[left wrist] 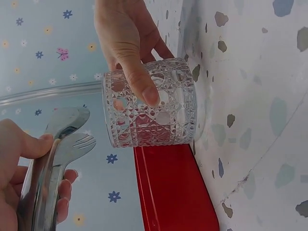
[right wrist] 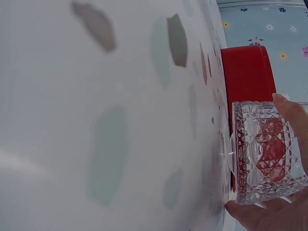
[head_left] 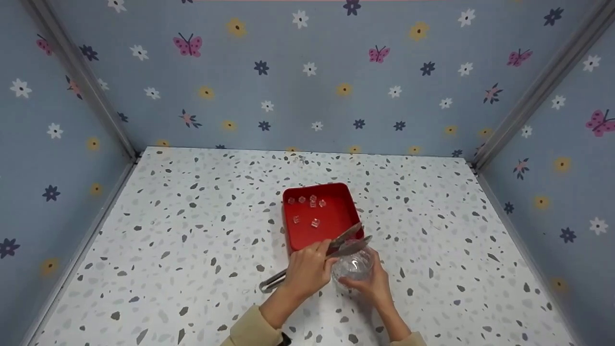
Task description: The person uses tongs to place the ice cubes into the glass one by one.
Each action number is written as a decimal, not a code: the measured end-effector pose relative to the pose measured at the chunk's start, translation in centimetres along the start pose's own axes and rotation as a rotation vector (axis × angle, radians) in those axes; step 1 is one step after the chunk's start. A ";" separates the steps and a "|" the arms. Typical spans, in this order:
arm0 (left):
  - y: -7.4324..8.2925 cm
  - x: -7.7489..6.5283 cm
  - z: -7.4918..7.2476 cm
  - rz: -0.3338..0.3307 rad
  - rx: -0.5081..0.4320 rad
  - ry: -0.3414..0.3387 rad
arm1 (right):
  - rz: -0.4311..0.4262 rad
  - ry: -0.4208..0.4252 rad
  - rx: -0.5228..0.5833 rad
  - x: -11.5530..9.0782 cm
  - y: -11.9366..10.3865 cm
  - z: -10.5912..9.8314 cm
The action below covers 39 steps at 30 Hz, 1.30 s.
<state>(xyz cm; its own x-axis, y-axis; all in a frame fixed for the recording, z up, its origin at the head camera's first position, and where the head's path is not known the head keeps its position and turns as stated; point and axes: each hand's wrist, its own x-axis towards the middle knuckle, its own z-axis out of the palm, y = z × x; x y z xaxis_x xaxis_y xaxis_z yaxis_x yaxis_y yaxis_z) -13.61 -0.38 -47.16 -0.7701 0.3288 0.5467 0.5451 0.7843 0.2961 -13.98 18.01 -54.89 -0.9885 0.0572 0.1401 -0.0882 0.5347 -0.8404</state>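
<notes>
My left hand [head_left: 308,270] grips a pair of metal tongs [left wrist: 48,178], whose fork-shaped and spoon-shaped tips reach over the rim of a cut-glass tumbler [head_left: 354,265]. The tips stand a little apart with nothing visible between them. My right hand [head_left: 375,283] holds the clear tumbler [left wrist: 154,108] round its side, thumb on the near face and fingers behind. Just beyond both hands lies a red tray [head_left: 331,235], with several small clear cubes [head_left: 315,223] toward its far and left parts. In the right wrist view the tumbler [right wrist: 264,149] stands upright beside the tray.
The white speckled tabletop [head_left: 192,259] stretches round the tray on all sides. Blue flowered panels [head_left: 307,86] rise behind it and at left and right, joined by grey corner strips [head_left: 81,72].
</notes>
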 end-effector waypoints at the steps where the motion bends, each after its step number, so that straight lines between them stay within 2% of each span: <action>1: -0.1 0.0 0.0 -0.003 0.000 0.004 | -0.010 0.008 -0.013 0.0 0.0 0.1; 4: -0.2 0.0 0.1 -0.011 -0.002 0.012 | -0.006 0.019 -0.020 0.0 0.1 0.2; 9: -0.6 0.0 0.0 -0.038 -0.004 0.015 | 0.072 -0.013 -0.001 0.1 -0.1 0.0; 13: -1.0 0.1 -0.1 -0.058 0.006 0.024 | 0.100 -0.028 0.007 0.2 -0.1 -0.1; 21: -1.9 0.3 0.0 -0.111 0.043 0.023 | 0.059 -0.020 -0.011 0.1 -0.2 -0.2; 27: -2.5 0.4 0.1 -0.149 0.028 0.019 | 0.079 -0.024 -0.003 0.0 -0.2 -0.1; 32: -2.9 0.6 0.2 -0.170 0.029 0.024 | 0.062 -0.028 0.014 0.0 -0.2 -0.1; 39: -3.9 0.5 0.9 -0.200 0.073 0.010 | 0.079 -0.030 0.008 0.0 -0.2 -0.1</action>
<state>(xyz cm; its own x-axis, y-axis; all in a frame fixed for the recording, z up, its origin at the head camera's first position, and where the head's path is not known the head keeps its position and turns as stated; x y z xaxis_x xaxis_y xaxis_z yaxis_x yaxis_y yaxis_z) -16.40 -2.79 -48.72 -0.8566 0.1579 0.4911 0.3563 0.8697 0.3417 -13.99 18.00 -54.63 -0.9956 0.0734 0.0579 -0.0110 0.5231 -0.8522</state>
